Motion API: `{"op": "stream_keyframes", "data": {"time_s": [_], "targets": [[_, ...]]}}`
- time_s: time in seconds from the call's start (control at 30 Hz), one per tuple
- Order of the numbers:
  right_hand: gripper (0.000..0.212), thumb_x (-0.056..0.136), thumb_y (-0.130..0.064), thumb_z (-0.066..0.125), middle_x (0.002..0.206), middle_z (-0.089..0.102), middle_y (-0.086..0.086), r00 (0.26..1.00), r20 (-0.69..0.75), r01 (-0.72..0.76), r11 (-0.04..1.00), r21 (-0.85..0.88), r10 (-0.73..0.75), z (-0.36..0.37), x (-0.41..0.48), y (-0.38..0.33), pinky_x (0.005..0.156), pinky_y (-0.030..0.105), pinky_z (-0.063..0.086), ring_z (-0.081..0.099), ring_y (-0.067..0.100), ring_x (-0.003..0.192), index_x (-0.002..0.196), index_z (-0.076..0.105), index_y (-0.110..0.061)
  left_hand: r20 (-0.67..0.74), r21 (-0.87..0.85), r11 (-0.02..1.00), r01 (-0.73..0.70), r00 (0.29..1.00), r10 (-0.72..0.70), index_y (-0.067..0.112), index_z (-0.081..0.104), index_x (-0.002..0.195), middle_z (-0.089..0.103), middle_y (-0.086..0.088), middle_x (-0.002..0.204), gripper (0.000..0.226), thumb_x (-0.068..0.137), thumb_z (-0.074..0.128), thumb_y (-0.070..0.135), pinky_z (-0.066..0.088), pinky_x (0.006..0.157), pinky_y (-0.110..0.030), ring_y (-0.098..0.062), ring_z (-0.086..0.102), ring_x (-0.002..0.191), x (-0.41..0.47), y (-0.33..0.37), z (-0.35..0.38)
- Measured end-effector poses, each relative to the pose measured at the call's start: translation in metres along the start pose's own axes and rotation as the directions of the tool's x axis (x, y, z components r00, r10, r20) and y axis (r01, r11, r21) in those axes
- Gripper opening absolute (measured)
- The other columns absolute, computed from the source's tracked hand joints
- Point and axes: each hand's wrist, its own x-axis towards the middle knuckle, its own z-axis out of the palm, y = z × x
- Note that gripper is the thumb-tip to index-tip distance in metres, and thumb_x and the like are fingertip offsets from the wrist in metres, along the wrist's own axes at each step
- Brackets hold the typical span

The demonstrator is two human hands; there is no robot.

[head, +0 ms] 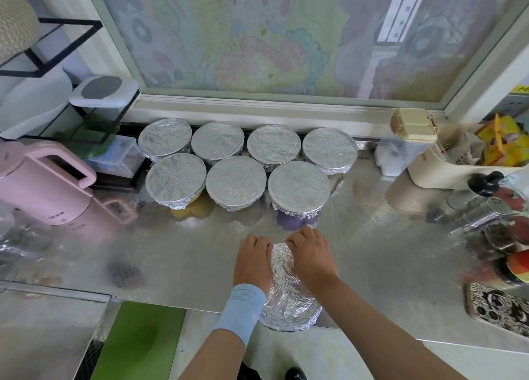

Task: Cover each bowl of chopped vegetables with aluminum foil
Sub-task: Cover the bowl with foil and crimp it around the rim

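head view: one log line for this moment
phase: wrapping | left hand: grips foil-wrapped near bowl | right hand: grips same bowl | done: seven covered bowls behind

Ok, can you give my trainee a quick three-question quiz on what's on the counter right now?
1. How many foil-covered bowls stand in the two rows by the window?
2. True or false: the left hand and the right hand both grip the near bowl at the edge of the counter.
3. What lies at the counter's near right corner? A) a phone; B) a knife; C) a plate.
Key: 1, seven; 2, true; 3, A.
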Motion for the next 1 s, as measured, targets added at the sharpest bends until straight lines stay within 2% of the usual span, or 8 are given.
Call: {"op": "stream_keyframes", "data": {"time_s": [0.1, 0.23, 0.33, 0.4, 0.63, 0.73, 0.87, 1.0], "targets": [[0.017, 0.082, -0.003, 0.068, 0.079, 0.050, -0.001, 1.000, 0.008, -0.010, 0.999, 0.049, 0.010, 0.003, -0.002, 0.001, 0.064, 0.036, 0.049, 0.048, 0.023, 0.071, 0.078, 0.061, -0.019, -0.016, 0.030, 0.999, -0.035, 0.999, 0.035, 0.014, 0.062, 0.092, 0.052, -0.002, 0.091, 0.015, 0.100, 0.048, 0.016, 0.045, 0.077, -0.034, -0.021, 0.046, 0.088, 0.001, 0.003, -0.002], [0.026, 0.071, 0.001, 0.078, 0.081, 0.053, -0.001, 0.999, 0.037, 0.023, 0.998, 0.057, -0.025, 0.005, -0.001, 0.001, 0.070, 0.026, 0.039, 0.049, 0.021, 0.073, 0.082, 0.062, -0.017, 0.058, -0.044, 0.989, -0.141, 0.988, 0.144, 0.014, 0.065, 0.096, 0.052, -0.001, 0.095, 0.017, 0.100, 0.049, 0.017, 0.044, 0.082, -0.032, -0.017, 0.044, 0.094, 0.010, 0.003, -0.003], [0.009, 0.086, -0.011, 0.066, 0.082, 0.053, -0.001, 0.998, 0.031, 0.059, 0.996, 0.067, -0.061, 0.004, 0.002, 0.003, 0.069, 0.034, 0.050, 0.052, 0.023, 0.073, 0.083, 0.063, -0.018, 0.082, -0.076, 0.992, -0.104, 0.990, 0.110, 0.015, 0.065, 0.103, 0.051, 0.000, 0.100, 0.022, 0.102, 0.044, 0.019, 0.041, 0.083, -0.025, -0.014, 0.042, 0.099, 0.011, -0.003, -0.003], [0.011, 0.091, -0.016, 0.055, 0.082, 0.053, -0.001, 0.997, 0.055, 0.050, 0.998, 0.049, -0.053, 0.002, 0.002, 0.004, 0.069, 0.038, 0.052, 0.051, 0.023, 0.074, 0.083, 0.063, -0.019, 0.085, -0.061, 0.994, -0.093, 0.992, 0.098, 0.015, 0.064, 0.106, 0.050, 0.000, 0.102, 0.024, 0.103, 0.040, 0.021, 0.039, 0.081, -0.022, -0.011, 0.040, 0.099, 0.010, -0.007, -0.002], [0.007, 0.090, -0.012, 0.065, 0.085, 0.056, 0.000, 0.987, 0.154, -0.060, 0.993, 0.104, 0.044, 0.002, 0.007, 0.002, 0.075, 0.038, 0.048, 0.054, 0.025, 0.082, 0.086, 0.067, -0.018, 0.005, -0.034, 0.999, 0.039, 0.999, -0.039, 0.013, 0.061, 0.103, 0.051, -0.002, 0.102, 0.021, 0.102, 0.039, 0.015, 0.043, 0.080, -0.029, -0.019, 0.045, 0.097, -0.005, 0.000, 0.003], [0.007, 0.090, -0.013, 0.064, 0.086, 0.058, 0.002, 0.976, 0.217, -0.054, 0.991, 0.119, 0.027, 0.003, 0.013, 0.005, 0.080, 0.042, 0.048, 0.055, 0.028, 0.085, 0.088, 0.068, -0.018, -0.011, -0.041, 0.998, -0.040, 0.999, 0.040, 0.014, 0.062, 0.100, 0.052, -0.002, 0.097, 0.016, 0.099, 0.047, 0.017, 0.045, 0.080, -0.034, -0.020, 0.045, 0.091, 0.002, -0.001, 0.002], [0.006, 0.088, -0.016, 0.067, 0.082, 0.060, 0.002, 0.977, 0.215, -0.037, 0.992, 0.121, 0.010, 0.000, 0.016, 0.007, 0.077, 0.044, 0.049, 0.056, 0.030, 0.080, 0.087, 0.072, -0.019, 0.092, -0.120, 0.992, -0.038, 0.995, 0.050, 0.014, 0.064, 0.103, 0.051, -0.002, 0.101, 0.022, 0.102, 0.043, 0.022, 0.045, 0.084, -0.032, -0.017, 0.046, 0.099, 0.013, 0.002, 0.001], [0.007, 0.083, -0.013, 0.072, 0.079, 0.058, 0.000, 0.989, 0.143, -0.038, 0.995, 0.096, 0.024, -0.004, 0.014, 0.009, 0.072, 0.041, 0.050, 0.057, 0.028, 0.076, 0.083, 0.071, -0.020, 0.078, -0.075, 0.997, -0.011, 0.997, 0.017, 0.012, 0.062, 0.106, 0.050, -0.003, 0.105, 0.025, 0.103, 0.038, 0.018, 0.046, 0.085, -0.032, -0.019, 0.049, 0.101, 0.009, 0.001, 0.002]]}}
